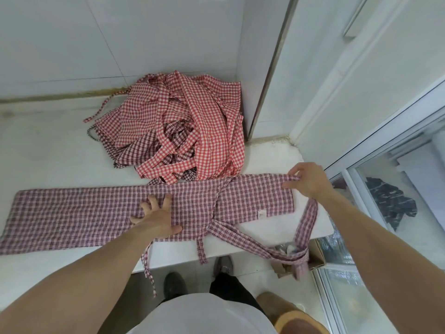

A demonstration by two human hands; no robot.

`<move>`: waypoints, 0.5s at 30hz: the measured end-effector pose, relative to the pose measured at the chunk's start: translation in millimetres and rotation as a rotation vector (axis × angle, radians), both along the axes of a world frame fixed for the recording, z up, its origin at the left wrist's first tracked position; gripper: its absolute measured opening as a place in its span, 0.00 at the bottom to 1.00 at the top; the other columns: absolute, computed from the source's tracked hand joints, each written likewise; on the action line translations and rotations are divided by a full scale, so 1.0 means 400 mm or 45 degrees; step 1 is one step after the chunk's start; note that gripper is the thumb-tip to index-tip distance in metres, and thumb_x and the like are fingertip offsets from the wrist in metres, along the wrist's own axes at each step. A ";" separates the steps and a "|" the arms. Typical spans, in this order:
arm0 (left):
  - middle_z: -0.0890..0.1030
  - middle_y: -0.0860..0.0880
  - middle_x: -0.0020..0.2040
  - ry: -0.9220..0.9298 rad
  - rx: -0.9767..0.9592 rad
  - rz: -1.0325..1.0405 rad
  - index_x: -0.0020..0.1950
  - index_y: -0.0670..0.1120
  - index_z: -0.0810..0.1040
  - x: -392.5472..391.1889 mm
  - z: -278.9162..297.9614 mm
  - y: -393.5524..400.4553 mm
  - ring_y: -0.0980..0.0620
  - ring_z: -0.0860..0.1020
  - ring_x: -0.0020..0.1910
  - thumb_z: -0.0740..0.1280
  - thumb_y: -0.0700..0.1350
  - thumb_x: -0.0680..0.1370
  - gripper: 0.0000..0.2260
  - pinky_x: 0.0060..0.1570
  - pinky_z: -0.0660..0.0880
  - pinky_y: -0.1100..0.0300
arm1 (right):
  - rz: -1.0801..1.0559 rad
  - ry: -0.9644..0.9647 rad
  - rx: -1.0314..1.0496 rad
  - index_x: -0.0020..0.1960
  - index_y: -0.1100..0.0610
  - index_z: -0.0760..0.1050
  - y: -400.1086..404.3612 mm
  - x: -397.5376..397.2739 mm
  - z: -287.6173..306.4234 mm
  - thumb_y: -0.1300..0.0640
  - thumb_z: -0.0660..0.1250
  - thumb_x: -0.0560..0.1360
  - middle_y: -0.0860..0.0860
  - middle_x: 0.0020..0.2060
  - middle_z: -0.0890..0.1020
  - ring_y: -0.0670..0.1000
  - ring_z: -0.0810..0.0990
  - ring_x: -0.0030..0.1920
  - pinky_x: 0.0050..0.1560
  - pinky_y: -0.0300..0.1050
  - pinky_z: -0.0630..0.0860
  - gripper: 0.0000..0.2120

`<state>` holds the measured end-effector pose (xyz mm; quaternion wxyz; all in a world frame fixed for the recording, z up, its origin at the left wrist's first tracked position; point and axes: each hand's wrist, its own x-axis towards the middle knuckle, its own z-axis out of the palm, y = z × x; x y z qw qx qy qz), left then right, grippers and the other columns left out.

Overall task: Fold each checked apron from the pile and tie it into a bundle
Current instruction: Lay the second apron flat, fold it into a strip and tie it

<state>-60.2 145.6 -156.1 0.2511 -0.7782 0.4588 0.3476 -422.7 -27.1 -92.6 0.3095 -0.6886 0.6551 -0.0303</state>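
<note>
A dark red checked apron lies folded into a long strip across the white counter. My left hand presses flat on the strip's middle with fingers spread. My right hand pinches the strip's far right corner and lifts it slightly. The apron's straps trail over the counter's front edge to the right, and thinner ties hang down at the front. Behind it, against the wall, sits the pile of checked aprons, bright red ones on top of darker ones, with tangled straps.
A tiled wall runs behind the counter, with a metal-edged corner post at the right. A glass sliding door stands to the right. An open cardboard box sits on the floor below the counter's end. My shoes show below.
</note>
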 end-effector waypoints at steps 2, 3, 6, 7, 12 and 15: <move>0.33 0.39 0.79 0.001 -0.009 0.017 0.78 0.54 0.29 -0.001 0.003 0.001 0.33 0.39 0.78 0.66 0.64 0.76 0.50 0.71 0.53 0.27 | 0.009 0.113 -0.107 0.42 0.53 0.79 -0.022 -0.007 -0.002 0.52 0.81 0.66 0.52 0.40 0.81 0.53 0.79 0.43 0.45 0.45 0.74 0.12; 0.34 0.39 0.79 0.001 -0.014 0.025 0.78 0.54 0.29 -0.001 0.006 0.001 0.33 0.39 0.78 0.66 0.64 0.76 0.50 0.71 0.53 0.27 | 0.020 0.171 -0.105 0.41 0.53 0.79 -0.035 -0.016 -0.002 0.53 0.80 0.67 0.52 0.39 0.81 0.53 0.79 0.42 0.43 0.44 0.74 0.11; 0.34 0.40 0.79 0.012 -0.027 0.041 0.78 0.55 0.30 -0.002 0.007 0.002 0.34 0.40 0.78 0.67 0.63 0.76 0.49 0.70 0.53 0.27 | 0.140 0.425 -0.019 0.41 0.51 0.78 -0.065 -0.064 0.016 0.58 0.77 0.69 0.50 0.37 0.83 0.52 0.80 0.38 0.40 0.42 0.73 0.07; 0.34 0.40 0.79 0.010 -0.035 0.049 0.78 0.55 0.30 0.000 0.008 0.003 0.34 0.40 0.78 0.67 0.63 0.76 0.49 0.70 0.53 0.26 | 0.202 0.516 0.002 0.39 0.49 0.78 -0.081 -0.081 0.020 0.60 0.76 0.69 0.50 0.37 0.83 0.53 0.81 0.39 0.41 0.44 0.75 0.08; 0.35 0.40 0.79 -0.007 -0.032 0.055 0.79 0.55 0.31 -0.003 0.006 -0.002 0.34 0.40 0.78 0.68 0.62 0.76 0.49 0.70 0.54 0.26 | 0.052 0.620 -0.052 0.37 0.49 0.78 -0.113 -0.158 0.047 0.69 0.70 0.68 0.54 0.41 0.83 0.56 0.79 0.42 0.46 0.46 0.77 0.14; 0.35 0.40 0.79 -0.011 -0.037 0.063 0.79 0.55 0.31 -0.005 0.004 -0.004 0.34 0.40 0.78 0.68 0.63 0.76 0.49 0.70 0.54 0.26 | -0.189 0.501 -0.092 0.43 0.53 0.82 -0.105 -0.200 0.065 0.63 0.75 0.71 0.56 0.45 0.84 0.59 0.81 0.50 0.52 0.50 0.77 0.06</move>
